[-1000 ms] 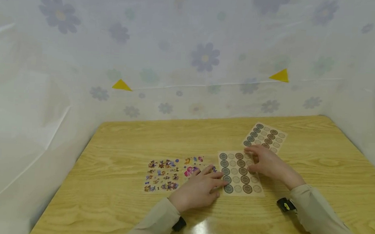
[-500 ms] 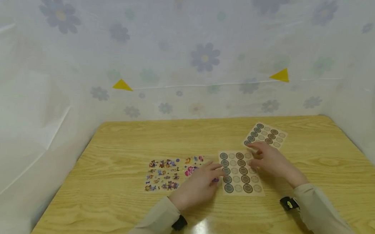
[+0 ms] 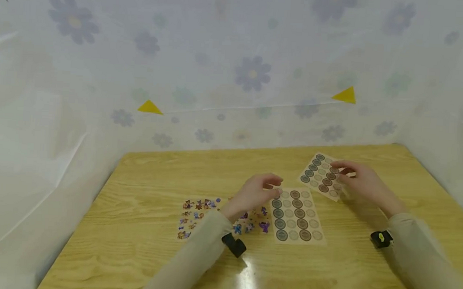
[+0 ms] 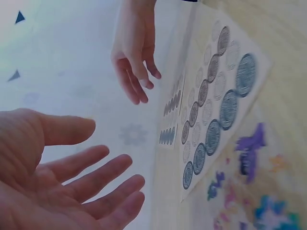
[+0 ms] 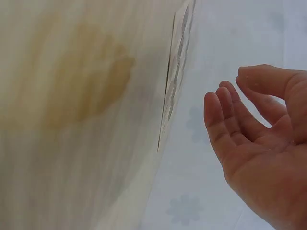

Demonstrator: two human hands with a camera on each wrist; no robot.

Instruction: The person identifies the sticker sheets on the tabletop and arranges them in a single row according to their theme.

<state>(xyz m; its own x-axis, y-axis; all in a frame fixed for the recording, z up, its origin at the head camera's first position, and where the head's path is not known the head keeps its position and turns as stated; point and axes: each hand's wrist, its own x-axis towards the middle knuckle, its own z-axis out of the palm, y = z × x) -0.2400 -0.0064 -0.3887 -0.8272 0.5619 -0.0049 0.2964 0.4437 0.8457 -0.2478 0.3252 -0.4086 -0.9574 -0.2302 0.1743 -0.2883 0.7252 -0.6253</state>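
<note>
A pale sticker sheet with columns of round, coin-like prints (image 3: pixel 296 217) lies flat on the wooden table. Behind it to the right is a similar, tilted sheet (image 3: pixel 320 174). My left hand (image 3: pixel 252 194) is raised beside the nearer sheet's far left corner, over colourful cartoon stickers (image 3: pixel 197 215) that its arm partly hides. In the left wrist view, the left hand (image 4: pixel 72 177) has its fingers spread with nothing in them. My right hand (image 3: pixel 366 181) hovers over the right side of the far sheet. Its fingers are loosely bent and hold nothing in the right wrist view (image 5: pixel 264 129).
The wood-grain table (image 3: pixel 154 170) is bounded at the back by a white flower-printed curtain (image 3: pixel 204 72). Yellow triangles (image 3: pixel 344 95) mark the curtain. A black wrist device (image 3: pixel 234 245) sits on the left wrist, another (image 3: pixel 382 238) on the right.
My left hand has lifted off the sheets and moved away from me. The right hand has moved right, from the nearer coin-print sheet to over the far one, uncovering its front corner.
</note>
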